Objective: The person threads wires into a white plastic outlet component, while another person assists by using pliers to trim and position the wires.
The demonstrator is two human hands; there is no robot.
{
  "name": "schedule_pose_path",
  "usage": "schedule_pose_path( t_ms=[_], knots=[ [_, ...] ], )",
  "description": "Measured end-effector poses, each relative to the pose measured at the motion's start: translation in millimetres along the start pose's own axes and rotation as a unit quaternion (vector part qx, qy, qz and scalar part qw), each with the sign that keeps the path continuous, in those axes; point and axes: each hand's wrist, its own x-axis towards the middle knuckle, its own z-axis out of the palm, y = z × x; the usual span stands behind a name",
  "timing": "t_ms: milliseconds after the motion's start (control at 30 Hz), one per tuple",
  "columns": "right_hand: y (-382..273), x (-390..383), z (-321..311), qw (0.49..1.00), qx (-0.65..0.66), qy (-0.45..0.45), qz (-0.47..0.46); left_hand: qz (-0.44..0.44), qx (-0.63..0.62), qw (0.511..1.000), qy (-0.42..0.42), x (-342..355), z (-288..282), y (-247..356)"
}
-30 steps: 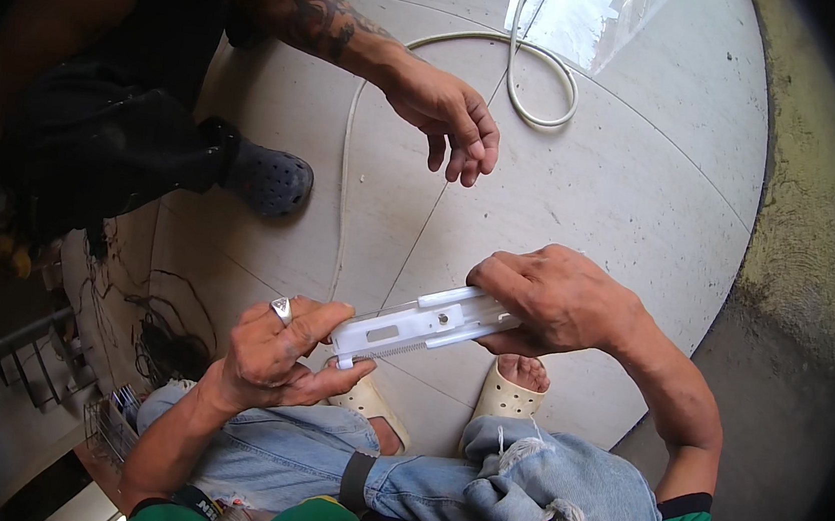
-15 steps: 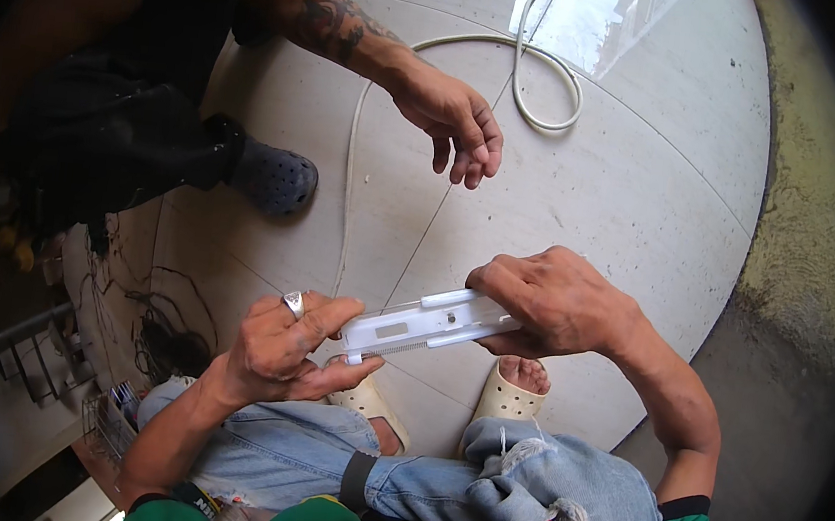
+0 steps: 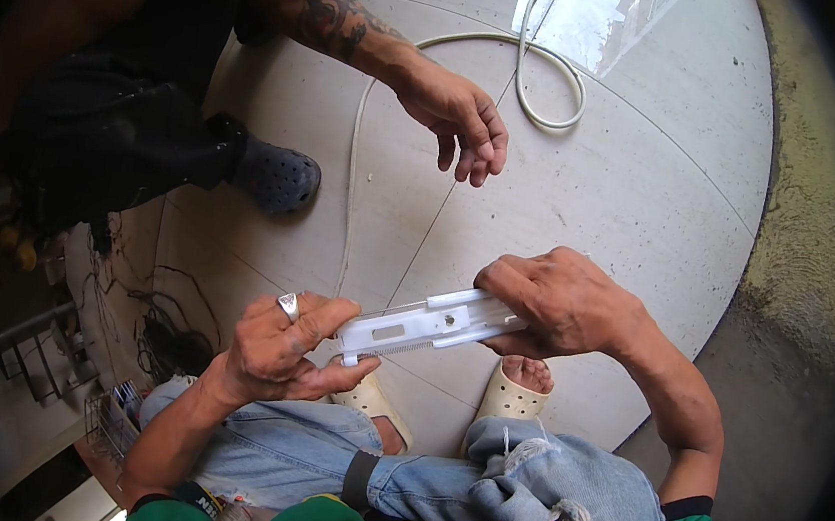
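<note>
A long white plastic piece (image 3: 400,333) is held slantwise between my two hands above my knees, its right end higher. It has a small oblong slot, a round screw-like spot and what looks like a thin coil spring along its lower edge. My left hand (image 3: 291,347), with a silver ring, pinches the left end between thumb and fingers. Over the right end my right hand (image 3: 564,305) is closed, and its fingers hide that end.
Another person's hand (image 3: 456,124) hangs loosely over the tiled floor (image 3: 632,221), holding nothing visible. A pale cable (image 3: 551,123) loops behind it. That person's dark clog (image 3: 280,179) is at left. Dark wires (image 3: 174,338) and a wire basket (image 3: 113,417) lie at lower left.
Almost nothing differs. The view has shifted very slightly, and both hands still grip the white plastic piece in the same pose.
</note>
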Motion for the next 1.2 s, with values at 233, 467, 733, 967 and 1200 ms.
schedule_pose_path(
  t_ms=[233, 467, 733, 967, 1200],
  knots=[
    [-2.3, -0.9, 0.1, 1.000, 0.004, -0.007, 0.010, 0.010, 0.000, 1.000, 0.012, -4.6, 1.9, -0.4],
    [-3.2, -2.7, -4.1, 1.000, 0.004, -0.015, 0.011, 0.027, -0.003, 0.999, 0.020, 1.0, -0.5, 1.5],
    [-3.5, -0.7, -5.9, 1.000, 0.000, -0.007, 0.004, 0.018, 0.006, 1.000, 0.011, -0.4, -2.9, 3.6],
    [-3.4, 2.8, -7.9, 1.000, -0.006, -0.003, 0.004, 0.018, 0.003, 0.999, 0.032, -0.7, 0.4, -1.2],
    [-3.0, 5.2, -3.6, 1.000, -0.006, -0.006, 0.009, -0.001, 0.017, 1.000, 0.016, -1.8, 0.0, -1.4]
  ],
)
